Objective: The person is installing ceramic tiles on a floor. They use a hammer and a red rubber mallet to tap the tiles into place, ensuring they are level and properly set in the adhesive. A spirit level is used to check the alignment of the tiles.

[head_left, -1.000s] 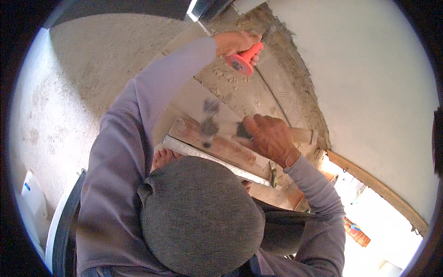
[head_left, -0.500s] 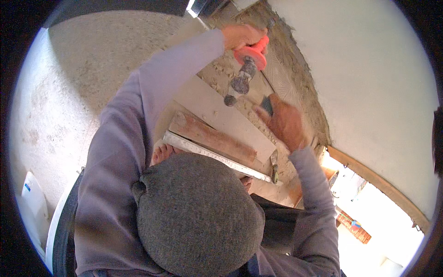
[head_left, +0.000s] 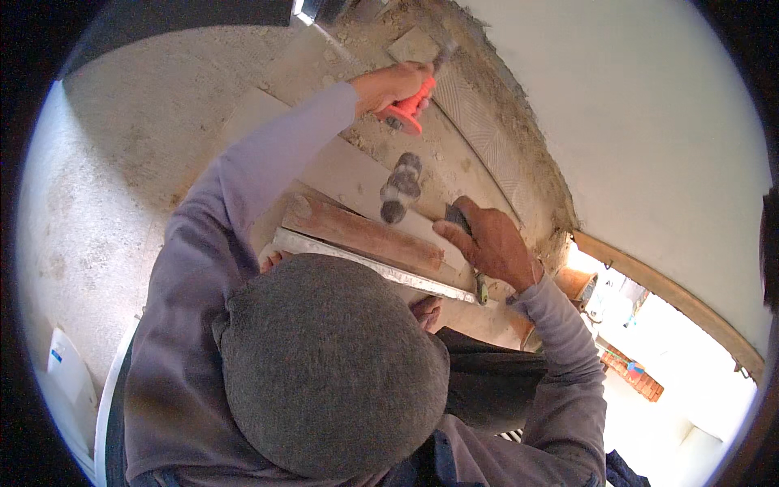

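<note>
My left hand is wrapped around the red-orange grip of a chisel, just behind its round guard. The chisel's dark tip points up and right, toward rough, broken mortar along the wall's foot. In my right hand is a hammer, its dark end wrapped in the fingers. The hammer's grey head, smeared by motion, hangs apart from the chisel's struck end, below it. Beneath both hands lies a pale strip of floor with crumbs of mortar on it. Ridged mortar shows between this strip and the wall.
A reddish-brown long piece lies alongside a whitish straight bar, close to my feet. A small tool with a greenish handle rests at the bar's right end. The white wall rises on the right, above a brown edge and a bright opening.
The hammer head has swung down and left, away from the chisel's end. My left hand and the chisel have shifted left and slightly down; my right hand sits lower.
</note>
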Demonstrator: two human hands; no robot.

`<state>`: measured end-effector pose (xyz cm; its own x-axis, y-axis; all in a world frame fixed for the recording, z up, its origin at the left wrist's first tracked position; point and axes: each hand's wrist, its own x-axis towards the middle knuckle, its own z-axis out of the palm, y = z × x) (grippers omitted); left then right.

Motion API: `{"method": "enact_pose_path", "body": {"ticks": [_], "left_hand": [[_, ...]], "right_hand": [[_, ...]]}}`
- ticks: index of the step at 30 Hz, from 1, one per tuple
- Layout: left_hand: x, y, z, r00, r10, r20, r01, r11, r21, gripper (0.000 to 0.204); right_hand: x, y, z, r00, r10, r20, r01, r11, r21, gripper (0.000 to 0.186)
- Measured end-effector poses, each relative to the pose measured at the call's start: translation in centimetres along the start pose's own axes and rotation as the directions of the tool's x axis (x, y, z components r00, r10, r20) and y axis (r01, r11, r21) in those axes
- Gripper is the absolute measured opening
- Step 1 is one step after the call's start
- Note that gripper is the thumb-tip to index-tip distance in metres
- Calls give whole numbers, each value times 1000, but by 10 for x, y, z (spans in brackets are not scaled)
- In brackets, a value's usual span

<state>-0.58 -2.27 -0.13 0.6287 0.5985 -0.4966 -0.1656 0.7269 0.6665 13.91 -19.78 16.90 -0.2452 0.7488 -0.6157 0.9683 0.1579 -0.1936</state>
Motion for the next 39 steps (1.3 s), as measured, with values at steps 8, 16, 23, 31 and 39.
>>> {"method": "enact_pose_path", "body": {"ticks": [8,16,23,31,39], "left_hand": [[10,-4,30,975,86,202,-111,987,116,41],[23,-5,36,990,44,132,-58,993,104,44],[24,13,51,987,-21,160,-5,987,160,45],[24,23,52,980,-41,193,-2,977,215,47],[20,24,59,989,-118,88,104,982,156,47]], "right_hand": [[-15,-2,6,998,-58,4,58,998,-2,48],[-22,7,2,997,-38,-74,35,998,-46,47],[-32,13,-9,850,-508,-141,437,828,-352,47],[1,40,-22,986,-114,-118,72,947,-312,43],[-13,46,-12,915,-402,-42,358,855,-375,39]]}}
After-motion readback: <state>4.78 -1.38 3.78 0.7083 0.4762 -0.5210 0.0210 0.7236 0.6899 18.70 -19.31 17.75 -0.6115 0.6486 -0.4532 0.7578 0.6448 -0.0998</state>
